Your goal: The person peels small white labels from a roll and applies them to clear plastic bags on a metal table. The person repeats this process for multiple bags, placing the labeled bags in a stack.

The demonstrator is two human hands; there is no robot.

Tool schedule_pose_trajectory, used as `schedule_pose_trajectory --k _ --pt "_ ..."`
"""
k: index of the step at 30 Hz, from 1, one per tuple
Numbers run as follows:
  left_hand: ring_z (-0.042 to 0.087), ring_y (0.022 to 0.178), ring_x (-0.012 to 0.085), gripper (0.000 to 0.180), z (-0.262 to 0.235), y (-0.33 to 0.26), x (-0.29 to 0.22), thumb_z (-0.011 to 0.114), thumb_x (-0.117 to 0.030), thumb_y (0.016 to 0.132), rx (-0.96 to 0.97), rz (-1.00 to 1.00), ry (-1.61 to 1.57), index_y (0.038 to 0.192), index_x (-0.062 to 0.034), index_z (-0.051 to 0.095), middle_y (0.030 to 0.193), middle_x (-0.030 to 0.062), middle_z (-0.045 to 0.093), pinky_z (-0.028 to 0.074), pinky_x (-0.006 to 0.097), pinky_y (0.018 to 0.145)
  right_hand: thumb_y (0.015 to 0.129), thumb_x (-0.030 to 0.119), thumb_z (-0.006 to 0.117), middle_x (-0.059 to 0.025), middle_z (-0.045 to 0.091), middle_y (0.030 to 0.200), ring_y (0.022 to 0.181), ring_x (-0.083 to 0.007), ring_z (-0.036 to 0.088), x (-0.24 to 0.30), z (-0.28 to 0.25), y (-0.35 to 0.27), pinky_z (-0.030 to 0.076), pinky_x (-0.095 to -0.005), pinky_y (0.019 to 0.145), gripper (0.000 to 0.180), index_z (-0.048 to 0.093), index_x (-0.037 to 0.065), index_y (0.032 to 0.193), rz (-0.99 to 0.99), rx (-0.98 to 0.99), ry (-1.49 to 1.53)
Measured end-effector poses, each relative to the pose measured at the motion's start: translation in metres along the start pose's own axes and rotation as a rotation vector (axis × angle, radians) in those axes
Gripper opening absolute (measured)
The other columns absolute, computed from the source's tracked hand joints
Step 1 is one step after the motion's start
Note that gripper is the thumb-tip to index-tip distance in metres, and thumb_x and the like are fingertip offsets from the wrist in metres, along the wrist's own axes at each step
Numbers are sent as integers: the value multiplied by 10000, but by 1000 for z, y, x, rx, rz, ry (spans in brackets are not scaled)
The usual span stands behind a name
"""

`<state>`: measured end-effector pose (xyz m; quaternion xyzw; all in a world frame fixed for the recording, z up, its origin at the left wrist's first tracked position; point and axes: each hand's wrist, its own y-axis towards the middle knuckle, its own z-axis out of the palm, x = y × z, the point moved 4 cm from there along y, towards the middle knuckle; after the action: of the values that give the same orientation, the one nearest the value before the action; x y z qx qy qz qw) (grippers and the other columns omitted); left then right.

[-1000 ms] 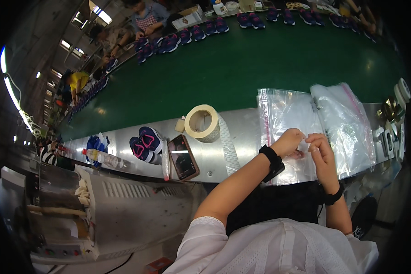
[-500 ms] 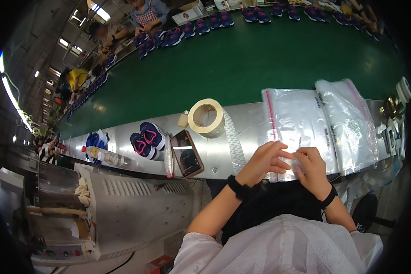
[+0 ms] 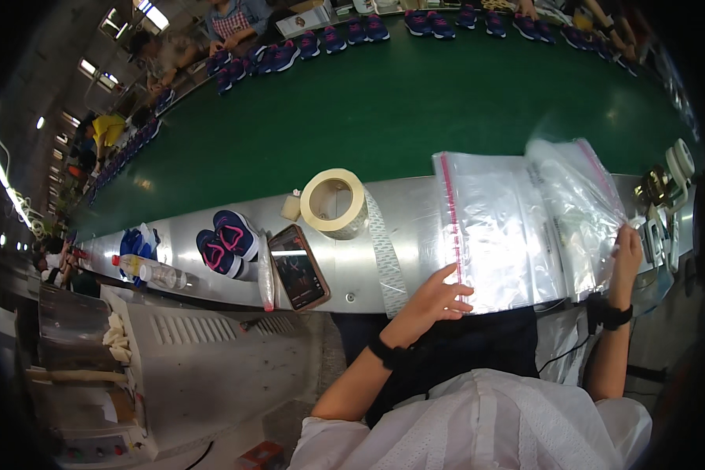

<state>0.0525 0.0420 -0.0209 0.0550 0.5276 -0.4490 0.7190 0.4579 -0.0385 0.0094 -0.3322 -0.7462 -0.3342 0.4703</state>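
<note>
We can read no text. Phone (image 3: 296, 270): lit screen, tiny marks, too small for us. Label strip (image 3: 382, 254): rows of small marks, illegible. Bags (image 3: 497, 227): faint dark print, we can't make it out.

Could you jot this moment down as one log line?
left hand: open, at edge of left bags | right hand: holding edge of right bag | metal table: roll, phone, shoes, bottle
</note>
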Motion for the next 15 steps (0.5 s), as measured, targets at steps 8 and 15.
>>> schedule_pose_trajectory --k 8,15 --pt "618 874 166 327 -65 -97 26 453 -274 955 -465 -80 165 1040 4 604 917 102 652 481 264 757 869 53 511 -148 534 1095 1071 -282 486 -50 -83 -4 358 -370 929 165 541 -18 1015 -579 -226 -828" --pt "575 938 226 339 -56 -80 52 615 -231 861 -557 119 670 1067 38 590 1019 147 584 441 295 824 811 -19 521 -162 509 1171 1118 -306 476 101 64 -108 357 -373 954 182 545 -2 990 -680 213 -301"
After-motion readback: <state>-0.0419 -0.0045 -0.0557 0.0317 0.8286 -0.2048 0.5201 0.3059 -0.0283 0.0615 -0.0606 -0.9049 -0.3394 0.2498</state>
